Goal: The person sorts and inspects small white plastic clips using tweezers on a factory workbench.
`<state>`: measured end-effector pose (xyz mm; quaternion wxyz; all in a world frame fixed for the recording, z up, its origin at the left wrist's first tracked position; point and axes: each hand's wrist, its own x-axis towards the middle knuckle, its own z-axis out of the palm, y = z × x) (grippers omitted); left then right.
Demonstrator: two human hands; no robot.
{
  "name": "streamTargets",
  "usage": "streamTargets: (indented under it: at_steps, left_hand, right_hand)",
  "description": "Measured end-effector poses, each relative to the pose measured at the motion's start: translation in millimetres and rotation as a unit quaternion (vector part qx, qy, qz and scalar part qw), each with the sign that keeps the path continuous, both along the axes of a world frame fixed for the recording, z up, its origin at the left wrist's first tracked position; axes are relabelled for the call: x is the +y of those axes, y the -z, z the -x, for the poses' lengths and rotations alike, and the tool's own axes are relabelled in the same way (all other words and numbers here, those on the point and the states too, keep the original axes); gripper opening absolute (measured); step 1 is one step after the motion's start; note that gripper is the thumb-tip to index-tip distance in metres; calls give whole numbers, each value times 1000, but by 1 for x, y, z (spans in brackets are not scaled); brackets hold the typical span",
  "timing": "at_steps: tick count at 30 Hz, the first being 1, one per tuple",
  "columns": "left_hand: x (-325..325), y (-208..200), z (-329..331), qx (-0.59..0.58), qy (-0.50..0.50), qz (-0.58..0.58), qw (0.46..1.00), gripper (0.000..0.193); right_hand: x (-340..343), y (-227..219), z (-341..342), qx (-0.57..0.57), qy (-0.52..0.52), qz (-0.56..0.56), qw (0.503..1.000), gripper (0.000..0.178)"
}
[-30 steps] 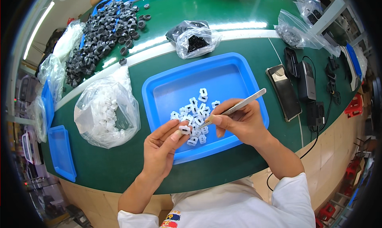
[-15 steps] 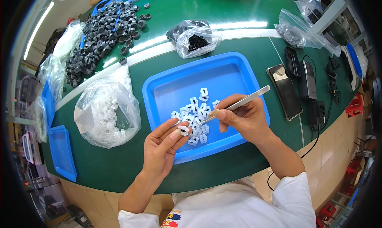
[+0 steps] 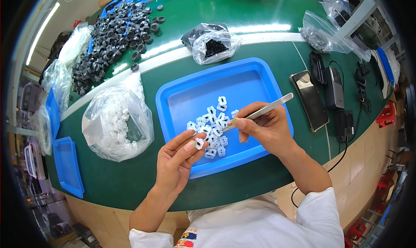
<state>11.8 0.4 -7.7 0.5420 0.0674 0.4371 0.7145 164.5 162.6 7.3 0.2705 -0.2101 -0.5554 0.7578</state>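
Observation:
Between the thumb and fingers of my left hand (image 3: 177, 158) is a small white plastic part (image 3: 199, 143) with a dark spot in its middle. My right hand (image 3: 265, 129) grips metal tweezers (image 3: 269, 108), whose tips point down and left over a pile of similar white parts (image 3: 212, 121). The pile lies in a blue tray (image 3: 265, 77), toward its near side. Many of those parts show a dark slot or piece in the middle. The tweezer tips are a little to the right of the held part, apart from it.
A clear bag of white parts (image 3: 119, 126) stands left of the tray, a bag of small black pieces (image 3: 213, 46) behind it. Dark round caps (image 3: 115, 35) are heaped at the far left. To the right lie a phone (image 3: 310, 100) and a black device with cables (image 3: 333, 87).
The white part in my left fingers has turned slightly. My right hand and the tweezers have barely moved.

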Motion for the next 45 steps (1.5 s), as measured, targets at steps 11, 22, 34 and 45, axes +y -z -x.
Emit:
streamTargets:
  at_steps: [11, 22, 34, 45]
  left_hand:
    - [-6, 5, -3, 281, 21, -27, 959, 17]
    - [5, 8, -4, 734, 36, -35, 677, 25]
    - [5, 8, 2, 775, 14, 39, 631, 33]
    - [2, 3, 4, 750, -8, 22, 661, 32]
  right_hand:
    - [40, -4, 20, -29, 123, -181, 975, 14]
    - [137, 11, 97, -217, 115, -505, 828, 15]
    - [143, 26, 111, -212, 132, -476, 843, 15]
    - [129, 16, 104, -134, 132, -373, 909, 15]
